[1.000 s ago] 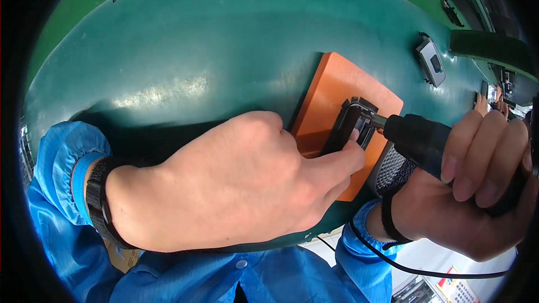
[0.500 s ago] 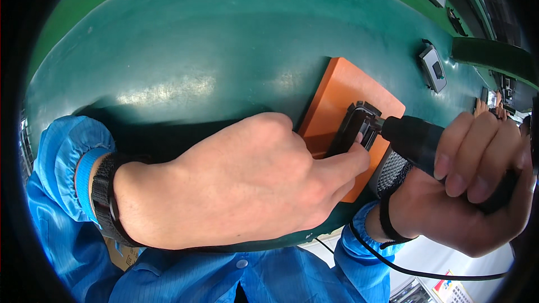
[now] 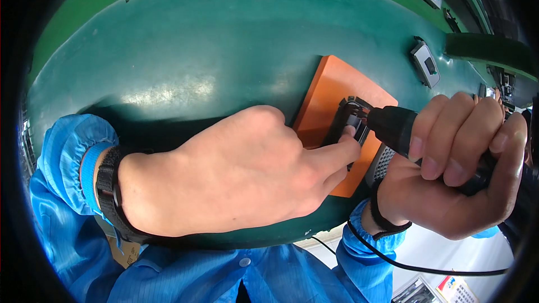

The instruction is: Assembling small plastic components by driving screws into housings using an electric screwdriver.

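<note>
Blue sleeve fabric (image 3: 62,191) covers the forearm at the near left, ending in a cuff with a black wrist strap (image 3: 109,191) just beyond it. From there the left hand (image 3: 236,174) lies across the middle of the green mat (image 3: 185,50), knuckles up and fingers curled, with the index finger extended to the right. That fingertip presses on the small black part (image 3: 351,123), pinning it in place; the thumb is hidden beneath the hand, so it may also be gripping the part from below.

Under the black part lies the orange pad (image 3: 331,87), a flat rectangular sheet set at an angle on the mat, its near right corner covered by the two hands.

Immediately right of the black part, the tip of the black power screwdriver (image 3: 396,126) meets it. The right hand (image 3: 455,174) is wrapped fully around the tool's barrel, all fingers closed over it, at the near right. A black wrist cord (image 3: 387,224) circles the right wrist, and a thin black cable (image 3: 426,266) trails from it toward the near right.

At the far right, a small grey component (image 3: 425,64) rests on the mat, well apart from the hands.
</note>
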Available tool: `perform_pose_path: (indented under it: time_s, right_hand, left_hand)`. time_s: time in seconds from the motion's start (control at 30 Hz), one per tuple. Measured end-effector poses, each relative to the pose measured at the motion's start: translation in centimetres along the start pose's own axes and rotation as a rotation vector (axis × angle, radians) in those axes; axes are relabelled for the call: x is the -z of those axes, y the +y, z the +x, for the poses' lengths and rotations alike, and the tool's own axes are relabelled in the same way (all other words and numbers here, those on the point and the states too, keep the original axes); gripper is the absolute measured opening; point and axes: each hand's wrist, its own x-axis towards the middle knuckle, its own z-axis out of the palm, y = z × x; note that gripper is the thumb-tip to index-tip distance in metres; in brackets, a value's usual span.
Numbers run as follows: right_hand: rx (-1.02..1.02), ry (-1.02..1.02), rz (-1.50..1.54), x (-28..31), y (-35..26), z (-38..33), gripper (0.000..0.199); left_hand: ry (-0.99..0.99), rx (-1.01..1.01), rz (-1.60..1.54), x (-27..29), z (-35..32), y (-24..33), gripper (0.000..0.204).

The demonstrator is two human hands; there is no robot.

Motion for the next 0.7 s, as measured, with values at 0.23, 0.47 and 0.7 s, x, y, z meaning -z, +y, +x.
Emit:
perform_pose_path:
  time_s: [0.23,0.47,0.7]
  right_hand:
    - [0.048,0.032,-0.038,2.3,-1.1,-1.0,0.021]
    - [0.125,0.262,-0.105,5.1,-7.3,-3.1,0.013]
    - [0.194,0.417,-0.160,5.4,-7.2,-5.9,0.018]
  left_hand:
    - [0.035,-0.005,-0.004,-0.2,0.1,-0.1,0.026]
    - [0.027,-0.019,-0.066,0.6,0.5,-0.9,0.019]
    - [0.035,-0.399,-0.047,3.0,3.8,-4.1,0.013]
